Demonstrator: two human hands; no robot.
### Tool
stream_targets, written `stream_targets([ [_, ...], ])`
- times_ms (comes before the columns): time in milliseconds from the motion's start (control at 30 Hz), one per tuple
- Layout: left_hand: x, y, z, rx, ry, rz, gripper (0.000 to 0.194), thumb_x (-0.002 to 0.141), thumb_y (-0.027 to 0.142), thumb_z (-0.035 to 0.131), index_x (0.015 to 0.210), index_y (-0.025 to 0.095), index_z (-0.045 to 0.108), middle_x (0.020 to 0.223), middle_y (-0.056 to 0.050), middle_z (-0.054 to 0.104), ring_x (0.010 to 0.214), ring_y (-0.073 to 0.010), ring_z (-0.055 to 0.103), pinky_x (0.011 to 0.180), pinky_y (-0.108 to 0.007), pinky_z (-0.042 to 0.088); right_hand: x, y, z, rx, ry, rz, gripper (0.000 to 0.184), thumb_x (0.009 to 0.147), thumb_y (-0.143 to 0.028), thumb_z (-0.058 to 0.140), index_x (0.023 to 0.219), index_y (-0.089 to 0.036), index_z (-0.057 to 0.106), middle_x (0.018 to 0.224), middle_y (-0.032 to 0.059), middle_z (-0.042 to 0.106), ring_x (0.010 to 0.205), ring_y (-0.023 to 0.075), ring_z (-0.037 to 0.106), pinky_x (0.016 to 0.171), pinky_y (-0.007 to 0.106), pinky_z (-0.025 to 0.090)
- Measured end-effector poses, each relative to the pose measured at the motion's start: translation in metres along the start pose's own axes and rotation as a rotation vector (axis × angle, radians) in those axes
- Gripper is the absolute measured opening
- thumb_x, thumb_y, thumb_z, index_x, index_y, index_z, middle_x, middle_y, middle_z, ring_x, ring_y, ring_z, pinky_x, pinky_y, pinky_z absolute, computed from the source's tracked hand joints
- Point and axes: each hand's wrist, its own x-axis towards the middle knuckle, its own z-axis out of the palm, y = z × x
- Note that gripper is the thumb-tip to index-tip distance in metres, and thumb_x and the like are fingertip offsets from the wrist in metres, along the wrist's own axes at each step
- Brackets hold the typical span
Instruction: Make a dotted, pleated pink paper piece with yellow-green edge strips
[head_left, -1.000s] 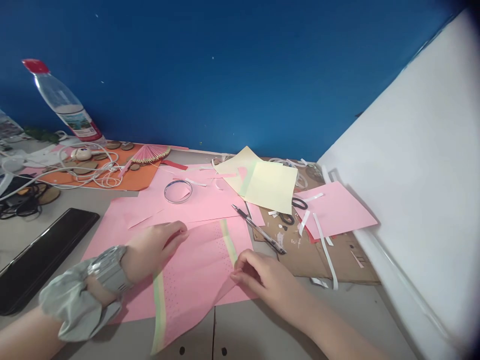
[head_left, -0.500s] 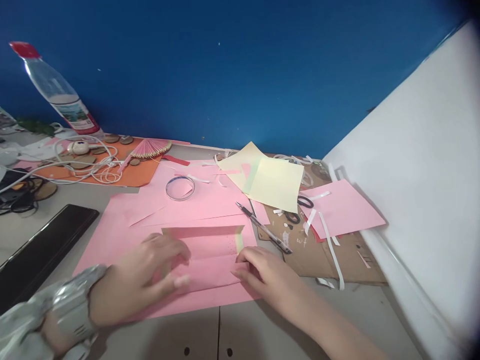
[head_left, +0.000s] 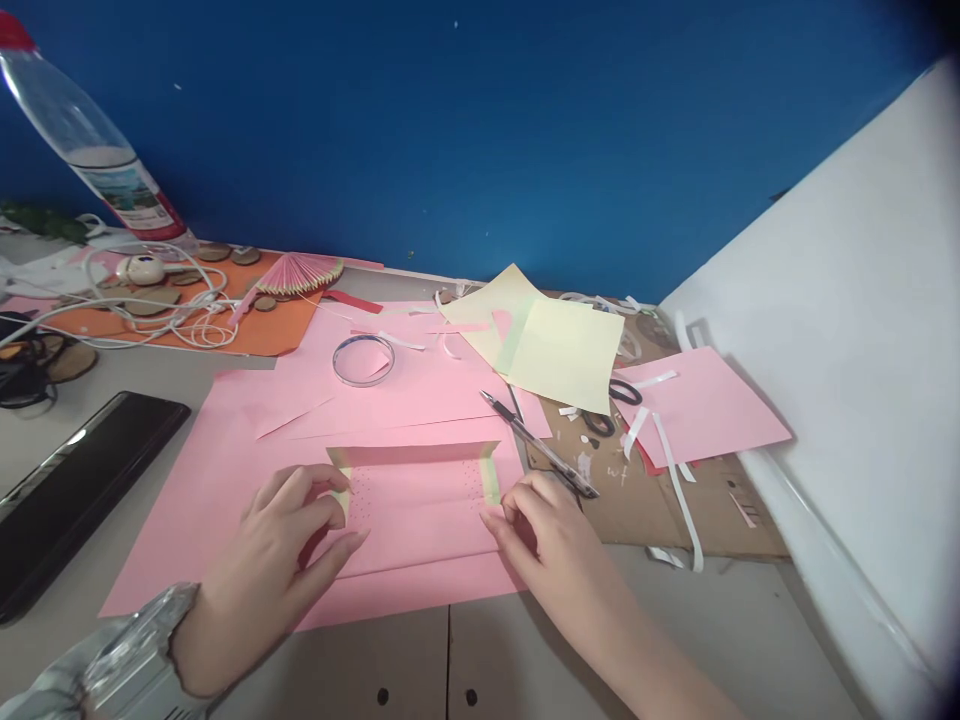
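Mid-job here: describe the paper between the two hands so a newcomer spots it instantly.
Below the blue wall, a large pink sheet spreads over the gray table. On its near part, between the left hand and the right hand, sits a smaller creased pink paper. Unlike the plain pink sheets around it, it has small dark dots and yellow-green bands at its two ends.

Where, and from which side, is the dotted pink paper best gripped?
The dotted pink paper is probably best pinched at its two yellow-green ends, coming from left and right: it is thin and creased from end to end, leaving its folds free.
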Motion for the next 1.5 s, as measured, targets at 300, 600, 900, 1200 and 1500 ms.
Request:
stream_targets([
  [300,0.000,-0.002,0.002,0.024,-0.010,0.010,0.021,0.085,0.035,0.053,0.070,0.021,0.054,0.108,-0.007,0.048,0.110,-0.0254,0.043,0.087,-0.040,0.039,0.012,0.004,0.000,-0.061,0.070,0.048,0.025,0.090,-0.034,0.051,0.072,-0.023,0.038,0.067,-0.0042,0.047,0.063,0.0155,0.048,0.055,0.026,0.033],
  [600,-0.001,-0.007,0.001,0.052,-0.013,0.030,0.020,0.082,0.038,0.056,0.071,0.021,0.056,0.108,-0.007,0.049,0.107,-0.0265,0.044,0.085,-0.041,0.040,0.015,0.007,-0.007,-0.023,0.037,0.091,0.014,0.089,-0.024,0.049,0.076,-0.024,0.043,0.067,-0.0056,0.052,0.060,0.0140,0.052,0.053,0.024,0.036],
  [900,-0.001,-0.007,0.000,0.050,-0.011,0.059,0.019,0.081,0.037,0.058,0.071,0.021,0.055,0.108,-0.008,0.048,0.107,-0.0274,0.044,0.085,-0.041,0.041,0.005,0.013,-0.016,0.114,-0.049,-0.131,0.036,0.086,-0.004,0.036,0.103,-0.027,0.057,0.094,0.0020,0.057,0.074,0.0140,0.059,0.064,0.026,0.048],
  [1200,0.000,-0.005,0.000,0.030,-0.021,0.059,0.020,0.083,0.038,0.057,0.072,0.021,0.054,0.108,-0.007,0.048,0.109,-0.0275,0.042,0.088,-0.042,0.038,-0.009,0.022,-0.008,-0.001,-0.009,-0.215,0.040,0.089,-0.006,0.033,0.118,-0.025,0.053,0.105,0.0057,0.056,0.091,0.0170,0.058,0.075,0.031,0.049],
  [1500,-0.002,-0.005,0.001,0.043,-0.047,0.067,0.018,0.083,0.036,0.058,0.074,0.021,0.052,0.109,-0.008,0.046,0.113,-0.0279,0.040,0.088,-0.041,0.037,-0.011,0.025,-0.005,-0.072,0.005,-0.304,0.046,0.088,-0.004,0.034,0.125,-0.023,0.053,0.101,0.0076,0.056,0.086,0.0178,0.058,0.073,0.032,0.053],
])
